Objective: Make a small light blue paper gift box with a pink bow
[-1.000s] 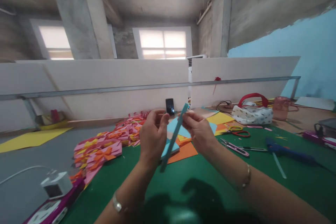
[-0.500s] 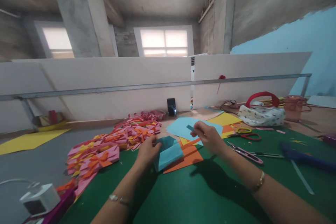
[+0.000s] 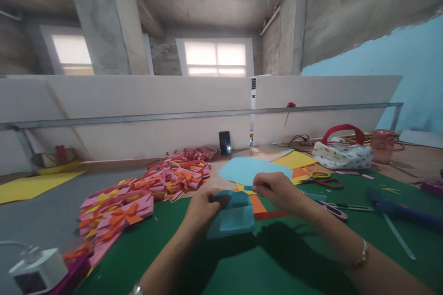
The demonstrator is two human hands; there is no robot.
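Note:
My left hand [image 3: 202,206] grips a folded light-blue paper piece [image 3: 231,219] just above the green mat [image 3: 284,258]. My right hand [image 3: 277,189] is closed in a pinch on the top edge of the same blue piece, near a small blue strip. Behind my hands lie a flat light-blue sheet [image 3: 249,168] and orange paper [image 3: 261,205]. A heap of pink paper bows with orange ribbons [image 3: 138,193] spreads to the left.
Scissors with yellow and red handles [image 3: 320,177], pink snips [image 3: 332,209] and a blue glue gun [image 3: 398,205] lie to the right. A patterned bag with a red handle [image 3: 342,152], a phone [image 3: 224,142] against the white partition, and a white device [image 3: 34,269] at left.
My hands dropped from holding a blue strip upright to the mat. They now hold a folded blue piece low and close to me.

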